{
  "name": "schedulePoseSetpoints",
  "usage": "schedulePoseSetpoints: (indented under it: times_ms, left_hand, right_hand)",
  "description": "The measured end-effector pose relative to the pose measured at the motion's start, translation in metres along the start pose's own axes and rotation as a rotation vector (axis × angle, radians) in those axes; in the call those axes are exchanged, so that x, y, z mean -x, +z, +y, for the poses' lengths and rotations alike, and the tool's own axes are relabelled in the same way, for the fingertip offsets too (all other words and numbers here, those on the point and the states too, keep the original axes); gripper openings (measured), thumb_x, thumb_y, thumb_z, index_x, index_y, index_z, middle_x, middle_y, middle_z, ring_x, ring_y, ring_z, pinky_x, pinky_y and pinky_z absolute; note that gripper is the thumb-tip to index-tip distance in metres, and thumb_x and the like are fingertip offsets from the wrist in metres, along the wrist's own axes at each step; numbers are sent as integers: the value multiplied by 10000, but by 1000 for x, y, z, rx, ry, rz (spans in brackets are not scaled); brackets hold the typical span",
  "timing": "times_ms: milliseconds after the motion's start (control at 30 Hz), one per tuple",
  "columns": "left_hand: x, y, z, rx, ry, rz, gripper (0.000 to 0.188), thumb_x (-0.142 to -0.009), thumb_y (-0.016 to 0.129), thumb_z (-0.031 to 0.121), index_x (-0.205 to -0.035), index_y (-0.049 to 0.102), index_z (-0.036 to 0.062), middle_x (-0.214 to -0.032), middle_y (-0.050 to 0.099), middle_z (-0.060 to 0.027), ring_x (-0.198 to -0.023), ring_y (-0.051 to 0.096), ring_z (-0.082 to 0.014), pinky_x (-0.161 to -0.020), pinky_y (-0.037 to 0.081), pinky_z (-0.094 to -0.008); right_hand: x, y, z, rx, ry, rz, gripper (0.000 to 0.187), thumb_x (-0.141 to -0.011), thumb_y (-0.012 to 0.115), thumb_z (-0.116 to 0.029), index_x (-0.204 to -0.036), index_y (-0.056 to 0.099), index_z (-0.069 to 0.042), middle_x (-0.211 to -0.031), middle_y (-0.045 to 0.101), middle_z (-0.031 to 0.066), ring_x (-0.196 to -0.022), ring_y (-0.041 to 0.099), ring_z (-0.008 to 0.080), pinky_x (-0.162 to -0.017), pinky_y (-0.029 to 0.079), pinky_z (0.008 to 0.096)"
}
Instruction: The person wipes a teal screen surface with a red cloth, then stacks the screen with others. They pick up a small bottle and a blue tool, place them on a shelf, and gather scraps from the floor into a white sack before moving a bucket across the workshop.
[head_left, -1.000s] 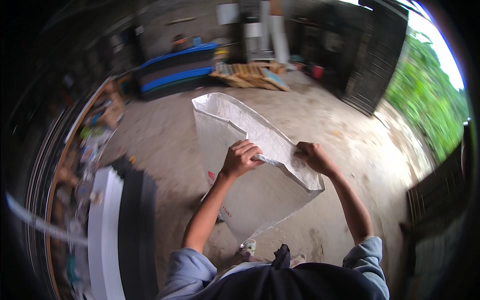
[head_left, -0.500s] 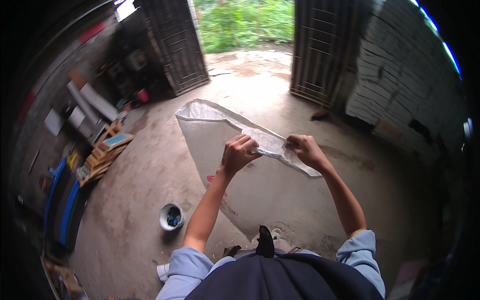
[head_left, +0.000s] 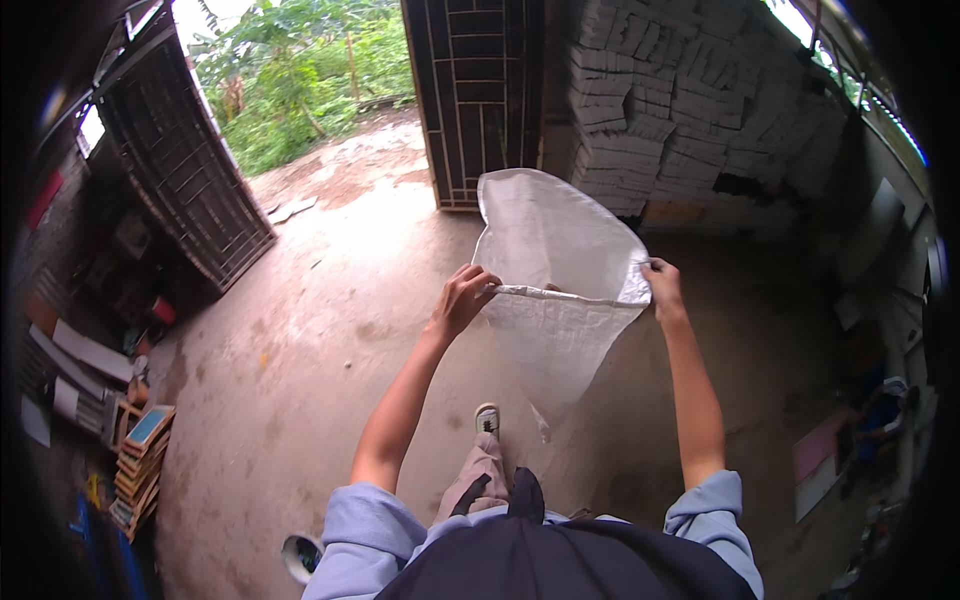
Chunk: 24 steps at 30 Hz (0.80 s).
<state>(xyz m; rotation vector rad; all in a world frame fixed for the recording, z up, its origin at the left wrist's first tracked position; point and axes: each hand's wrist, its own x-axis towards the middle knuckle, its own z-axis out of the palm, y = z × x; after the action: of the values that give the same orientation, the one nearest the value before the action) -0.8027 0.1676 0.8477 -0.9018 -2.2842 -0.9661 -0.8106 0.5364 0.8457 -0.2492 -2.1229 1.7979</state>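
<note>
A large white woven sack [head_left: 560, 345] hangs in front of me with its mouth spread wide, so its inner face shows. My left hand [head_left: 466, 300] is closed on the near rim at the left corner. At the right corner, my right hand [head_left: 664, 286] pinches the rim between thumb and fingers. The far rim stands up beyond both hands, and the sack's lower part narrows toward the floor near my shoe [head_left: 487, 419]. What lies at the bottom of the sack is hidden.
An open doorway with dark metal doors [head_left: 185, 165] leads to greenery. White stacked bundles [head_left: 660, 110] line the far right wall. Wooden frames [head_left: 143, 470] are piled at left, a bucket [head_left: 300, 556] stands at lower left, and a pinkish board [head_left: 822, 455] is at right.
My view has turned right, toward the stacked bundles. My hands have moved apart along the rim, and the sack's mouth has opened from a narrow slit to a wide gap.
</note>
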Motion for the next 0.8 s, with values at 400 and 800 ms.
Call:
schedulePoseSetpoints:
  times_ms: [400,800]
  left_hand:
    - [-249,114,-161,-34,22,-92,140,-750,640,78,-886,655,107,-921,601,-46,-911,549,-256,-751,500,-374]
    - [-413,254,-211,347,203,-271,345,-659,693,193,-955,590,51,-1033,445,-150,-985,531,-313,-832,476,-395]
  right_hand:
    - [-199,-26,9,-498,134,423,228,-747,593,93,-971,577,52,-912,608,121,-813,607,218,-736,491,324]
    - [-354,-47,52,-641,90,582,308,-759,553,100,-1064,566,56,-1008,598,121,-903,593,245,-805,501,384]
